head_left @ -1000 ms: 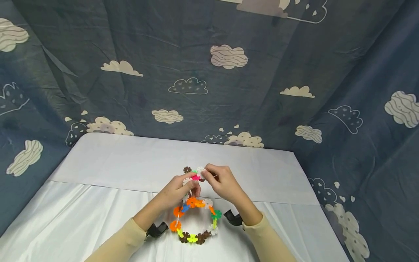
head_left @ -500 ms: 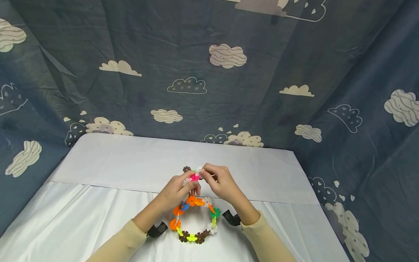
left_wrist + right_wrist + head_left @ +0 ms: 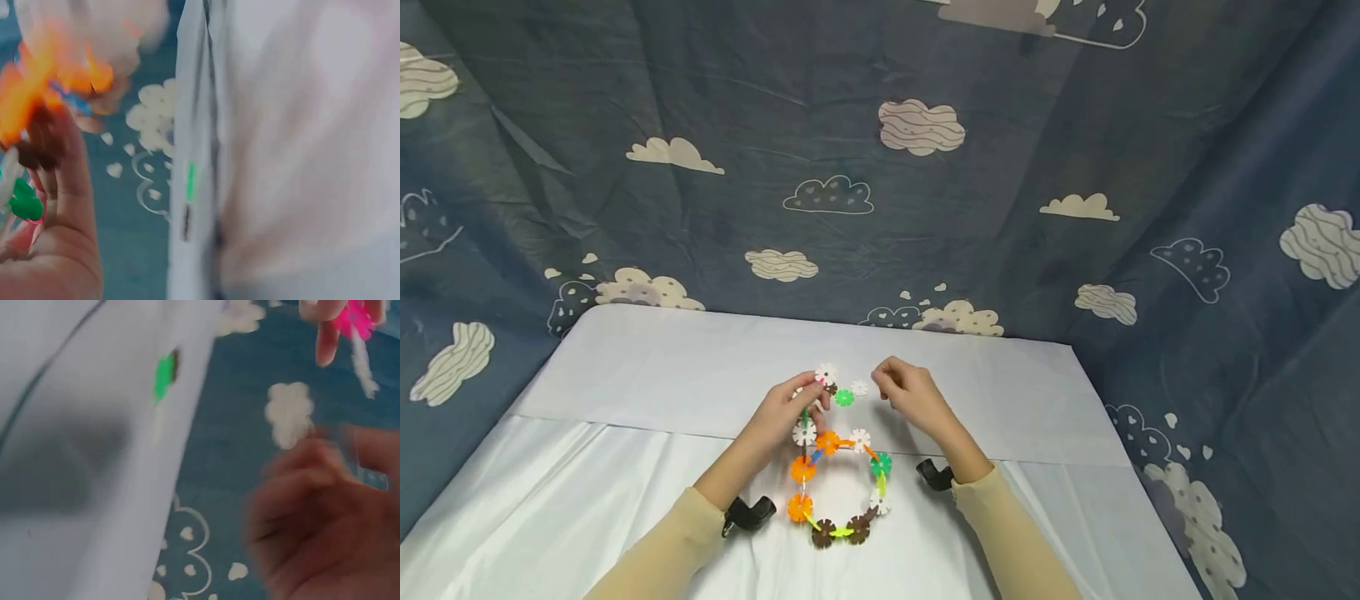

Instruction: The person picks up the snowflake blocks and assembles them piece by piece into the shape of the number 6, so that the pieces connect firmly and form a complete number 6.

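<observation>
My left hand [image 3: 775, 421] pinches the far end of a chain of plastic snowflake discs, at a pink disc [image 3: 356, 319] and a white disc [image 3: 825, 374]. From there the chain runs down through green and white discs to a ring with orange discs [image 3: 801, 469], brown ones and a dark green one [image 3: 882, 464], hanging towards me. In the left wrist view, orange discs [image 3: 37, 81] blur beside the fingers. My right hand [image 3: 913, 396] is apart from the chain, fingers loosely curled, nothing visible between them; it is blurred in the right wrist view.
Beyond the chain, a bright green disc [image 3: 845, 397], a brown disc [image 3: 831, 389] and a white disc [image 3: 859, 388] lie on the white-covered table [image 3: 1000, 392]. A dark cloth with cloud prints [image 3: 842, 108] surrounds its back and sides.
My right hand has left the chain and moved up and right. My left hand has shifted left with the chain, the ring following, which uncovers the loose green and white discs.
</observation>
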A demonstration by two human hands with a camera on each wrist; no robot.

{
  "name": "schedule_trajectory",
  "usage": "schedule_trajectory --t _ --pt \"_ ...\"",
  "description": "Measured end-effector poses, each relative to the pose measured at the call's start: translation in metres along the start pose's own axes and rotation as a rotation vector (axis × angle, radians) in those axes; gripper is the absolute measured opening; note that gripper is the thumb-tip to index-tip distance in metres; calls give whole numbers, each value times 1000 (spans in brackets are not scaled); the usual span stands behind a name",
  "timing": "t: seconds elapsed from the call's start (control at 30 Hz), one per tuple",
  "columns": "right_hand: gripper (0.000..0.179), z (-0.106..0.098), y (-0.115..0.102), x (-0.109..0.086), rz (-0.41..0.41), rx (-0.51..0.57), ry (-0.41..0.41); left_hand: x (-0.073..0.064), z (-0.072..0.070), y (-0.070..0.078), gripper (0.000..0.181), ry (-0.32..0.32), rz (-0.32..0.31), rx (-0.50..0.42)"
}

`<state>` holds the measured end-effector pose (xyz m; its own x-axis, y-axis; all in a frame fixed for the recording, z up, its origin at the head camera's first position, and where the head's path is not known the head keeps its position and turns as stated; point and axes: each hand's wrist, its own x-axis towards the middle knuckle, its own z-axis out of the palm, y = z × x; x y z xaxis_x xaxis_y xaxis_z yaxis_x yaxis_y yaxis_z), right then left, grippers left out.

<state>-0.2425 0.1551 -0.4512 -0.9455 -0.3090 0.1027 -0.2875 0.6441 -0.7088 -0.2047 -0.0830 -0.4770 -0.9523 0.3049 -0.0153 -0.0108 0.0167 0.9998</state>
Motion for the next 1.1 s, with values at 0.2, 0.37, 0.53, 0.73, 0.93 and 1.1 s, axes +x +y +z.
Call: schedule_trajectory --t 0.2,0.37,0.53,0.73,0.93,1.1 --pt "36 25 7 30 -8 -449 -243 8 -7 -9 31 8 -96 -201" --pt "28 39 9 41 3 -509 -269 14 -6 -3 30 4 -89 -162" --pt "19 32 20 39 12 -221 -165 24 -6 7 30 -12 -48 -89" --pt "9 5 9 8 -82 183 37 25 -2 19 23 -3 1 -57" --pt "6 -11 -18 -9 -304 157 112 17 1 31 22 4 2 -70" --pt "3 -11 -25 -12 -396 51 141 12 0 35 23 11 -17 -72"
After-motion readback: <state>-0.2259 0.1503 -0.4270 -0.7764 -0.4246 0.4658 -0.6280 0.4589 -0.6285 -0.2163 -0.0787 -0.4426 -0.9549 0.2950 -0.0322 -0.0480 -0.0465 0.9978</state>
